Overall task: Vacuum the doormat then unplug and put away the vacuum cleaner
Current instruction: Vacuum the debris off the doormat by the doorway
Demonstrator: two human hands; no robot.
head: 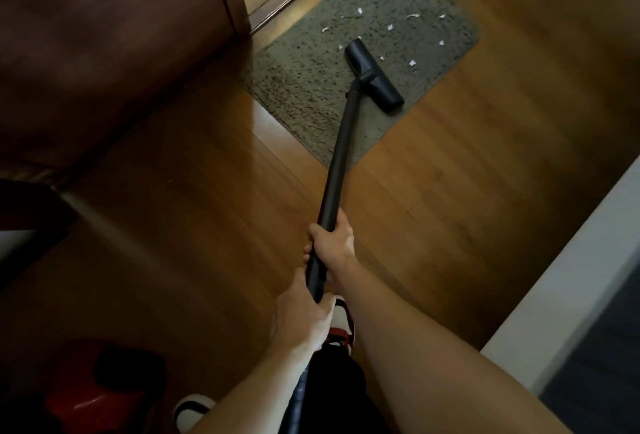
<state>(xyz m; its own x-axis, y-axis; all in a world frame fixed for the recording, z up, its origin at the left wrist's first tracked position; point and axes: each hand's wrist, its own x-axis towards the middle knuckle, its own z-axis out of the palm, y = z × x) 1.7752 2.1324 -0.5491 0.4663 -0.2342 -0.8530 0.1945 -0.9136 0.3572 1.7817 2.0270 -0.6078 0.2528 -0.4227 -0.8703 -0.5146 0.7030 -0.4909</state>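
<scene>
A grey shaggy doormat [304,87] lies on the wooden floor in front of a doorway, with several white scraps [390,27] scattered over its far right part. The black floor nozzle [375,77] of the vacuum rests on the mat near its middle. A long black wand [341,156] runs from the nozzle back to me. My right hand [334,239] grips the wand higher up. My left hand [301,316] holds its lower end, where the ribbed hose [298,395] starts. The red and black vacuum body [100,395] sits blurred at the bottom left.
A dark wooden door [114,52] fills the upper left beside the mat. A white ledge or wall edge [568,288] runs along the right. My feet in white, red and black shoes [341,326] stand on the wooden floor [194,225] under my hands.
</scene>
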